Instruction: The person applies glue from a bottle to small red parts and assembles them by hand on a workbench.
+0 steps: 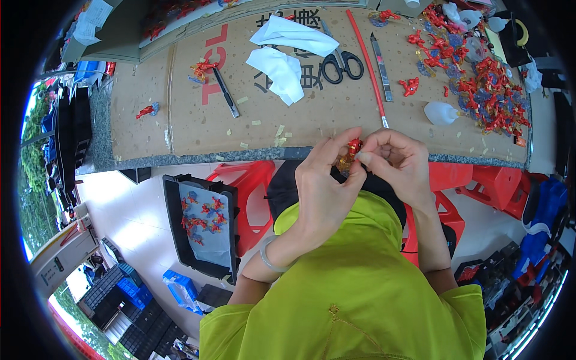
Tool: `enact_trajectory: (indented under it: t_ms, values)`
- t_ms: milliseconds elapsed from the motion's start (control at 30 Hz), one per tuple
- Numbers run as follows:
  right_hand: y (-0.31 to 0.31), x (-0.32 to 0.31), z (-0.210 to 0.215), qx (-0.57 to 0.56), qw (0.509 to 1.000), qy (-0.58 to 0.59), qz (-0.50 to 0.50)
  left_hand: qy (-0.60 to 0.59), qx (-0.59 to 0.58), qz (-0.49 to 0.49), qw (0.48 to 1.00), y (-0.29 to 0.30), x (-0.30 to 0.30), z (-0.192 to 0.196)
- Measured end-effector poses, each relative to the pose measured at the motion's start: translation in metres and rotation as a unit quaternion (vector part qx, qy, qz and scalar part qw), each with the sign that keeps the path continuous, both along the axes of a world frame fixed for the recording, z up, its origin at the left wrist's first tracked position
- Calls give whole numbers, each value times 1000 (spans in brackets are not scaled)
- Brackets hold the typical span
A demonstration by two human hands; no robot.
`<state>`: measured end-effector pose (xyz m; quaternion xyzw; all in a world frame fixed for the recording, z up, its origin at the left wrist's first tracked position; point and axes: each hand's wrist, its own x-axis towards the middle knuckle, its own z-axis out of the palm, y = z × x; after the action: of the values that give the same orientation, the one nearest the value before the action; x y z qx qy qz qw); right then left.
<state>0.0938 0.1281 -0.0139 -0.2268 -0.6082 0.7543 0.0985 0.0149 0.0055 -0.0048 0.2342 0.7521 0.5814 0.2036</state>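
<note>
Beside a cardboard-covered table (204, 135), with a black tray (172, 210) low to the left.

At the table's near edge, the left hand (324, 183) held 1 small red-and-amber figure (354, 146) between thumb and fingers; the right hand (403, 161) bent its thumb and fingertips close against the figure's right side, but whether they gripped it I could not tell. The figure looked light, stiff and smooth, likely a bit slippery and fragile at any thin parts, so its thicker middle seemed the safest hold.
</note>
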Motion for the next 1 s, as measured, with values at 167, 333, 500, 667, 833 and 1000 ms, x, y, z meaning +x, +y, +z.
enact_trajectory:
  t_ms: [167,333,500,667,833,1000]
  values:
    - [-4,1,-5,91,996,16,-20,-6,3,-6,1000,-1,1,-1]
    - [1,1,5,-53,999,-13,1,-19,-26,-20,999,-6,1,5]
    - [-6,-2,1,80,997,8,-11,28,-46,-27,998,-4,1,9]
    - [-3,0,-2,-5,1000,18,-17,-41,-19,-9,999,-6,0,6]
    - [-6,-3,7,54,998,18,-13,1,-40,-32,999,-4,-2,15]
    - [2,3,2,3,1000,-6,-21,-54,-18,-24,998,-8,-2,12]
